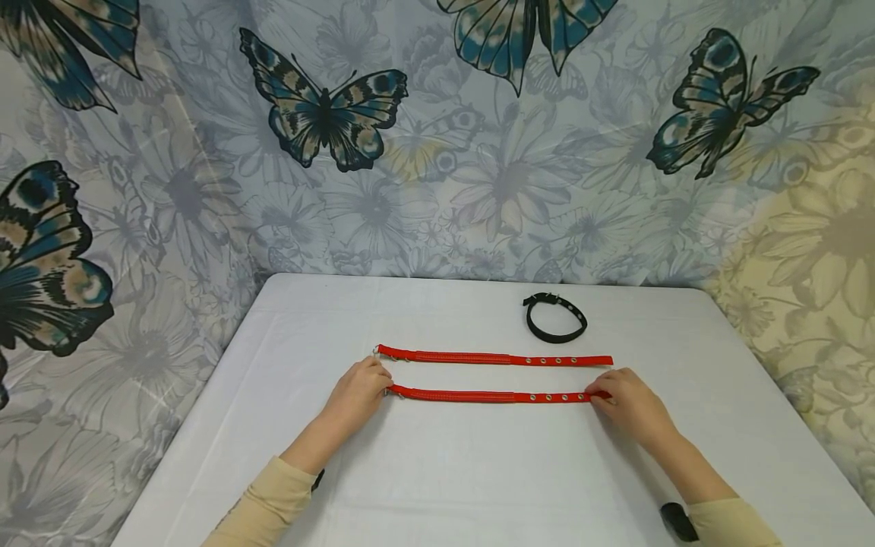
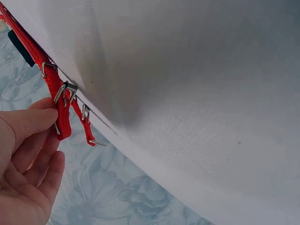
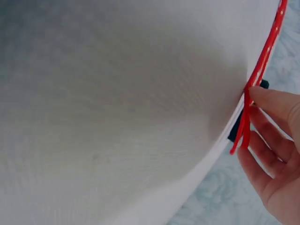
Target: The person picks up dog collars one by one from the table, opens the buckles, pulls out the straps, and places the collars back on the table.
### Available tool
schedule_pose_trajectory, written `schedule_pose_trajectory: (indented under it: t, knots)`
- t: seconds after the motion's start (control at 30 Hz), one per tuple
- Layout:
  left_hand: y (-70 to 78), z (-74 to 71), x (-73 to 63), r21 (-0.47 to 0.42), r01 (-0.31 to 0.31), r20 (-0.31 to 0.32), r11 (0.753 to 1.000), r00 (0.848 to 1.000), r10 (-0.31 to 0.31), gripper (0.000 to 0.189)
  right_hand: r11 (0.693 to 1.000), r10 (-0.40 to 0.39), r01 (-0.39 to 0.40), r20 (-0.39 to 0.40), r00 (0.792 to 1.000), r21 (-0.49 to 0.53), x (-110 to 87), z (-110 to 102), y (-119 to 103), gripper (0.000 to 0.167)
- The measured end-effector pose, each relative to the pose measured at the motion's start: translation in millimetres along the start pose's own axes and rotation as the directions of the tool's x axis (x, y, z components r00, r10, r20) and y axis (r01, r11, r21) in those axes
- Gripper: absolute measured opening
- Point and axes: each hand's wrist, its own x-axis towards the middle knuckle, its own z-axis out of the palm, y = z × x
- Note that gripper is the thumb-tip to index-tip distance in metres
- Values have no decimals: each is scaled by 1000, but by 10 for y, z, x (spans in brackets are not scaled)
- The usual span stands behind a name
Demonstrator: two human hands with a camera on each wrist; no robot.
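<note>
Two red buckle collars lie stretched out side by side across the white table. Nearer to me is one red collar (image 1: 458, 396), and the farther red collar (image 1: 465, 357) runs parallel behind it. My left hand (image 1: 358, 395) pinches the nearer collar at its buckle end; in the left wrist view the thumb presses on the red strap (image 2: 63, 126) beside a metal buckle (image 2: 70, 87). At the other end, my right hand (image 1: 632, 406) pinches the strap just past its last metal eyelet. The right wrist view has the thumb on the red strap (image 3: 247, 108).
Behind the red collars, a black collar (image 1: 557, 339) lies buckled into a ring. The white table (image 1: 451, 471) ends at the back against a hanging cloth (image 1: 492, 220) printed with butterflies and flowers.
</note>
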Motion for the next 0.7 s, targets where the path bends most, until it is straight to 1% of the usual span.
schedule_pose_trajectory:
  t: [0.1,0.17,0.3,0.4,0.53,0.7]
  knots:
    - [17,4,-2,18,29,37,999,999,-30,20,998,-19,19,-5,1000,-59,-9,0,-29,16]
    - [32,-2,-1,8,56,66,998,996,-56,21,998,-13,13,-3,1000,-67,-10,4,-50,16]
    - [61,-27,-6,-8,116,114,993,987,-114,19,999,13,-13,14,1000,-32,-4,6,-68,15]
    - [70,-26,-35,-21,148,141,989,980,-144,17,1000,9,-9,11,1000,1,-5,10,-60,15]
    - [69,-8,-77,-80,159,146,984,978,-147,17,1000,-7,8,-6,1000,21,-14,16,-43,17]
    - [70,-8,-98,-144,145,126,979,984,-127,16,1000,-19,19,-7,1000,22,-13,23,-29,18]
